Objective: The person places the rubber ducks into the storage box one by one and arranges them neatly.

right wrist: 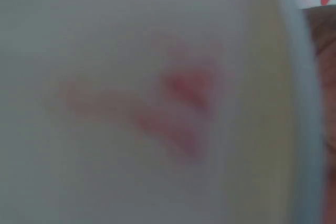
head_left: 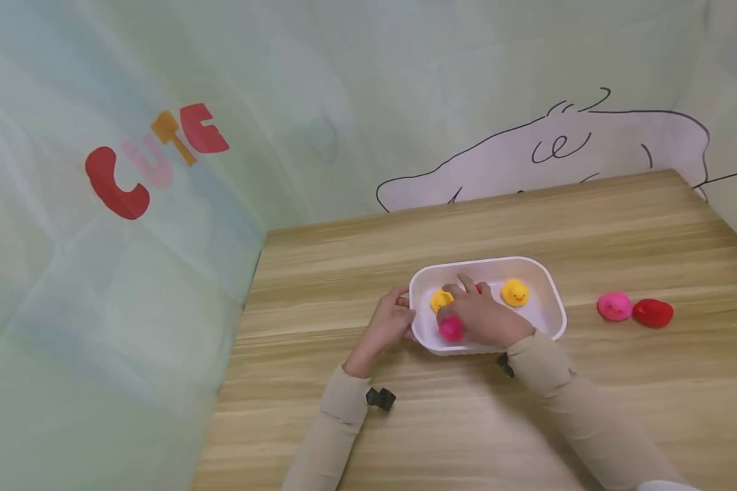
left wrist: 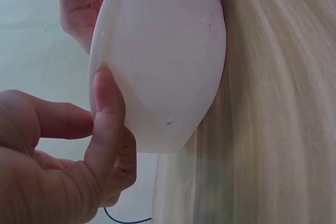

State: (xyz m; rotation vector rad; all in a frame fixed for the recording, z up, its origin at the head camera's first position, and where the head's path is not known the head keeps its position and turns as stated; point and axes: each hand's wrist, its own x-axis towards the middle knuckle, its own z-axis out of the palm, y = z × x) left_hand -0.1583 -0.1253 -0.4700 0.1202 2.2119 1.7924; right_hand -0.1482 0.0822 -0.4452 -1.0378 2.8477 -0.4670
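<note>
On the desk (head_left: 319,273), the left hand (head_left: 388,319) pinches the white tray (left wrist: 163,51), probably for steadiness; whether the right hand (head_left: 486,318) holds the pink toy (head_left: 451,329) is unclear.

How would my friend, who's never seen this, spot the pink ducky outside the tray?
Start at the wooden table and find the white tray. Look to the right of it, where two toys lie side by side. Your pink duck is nearer the tray; its neighbour, the red toy, is farther right.
</note>
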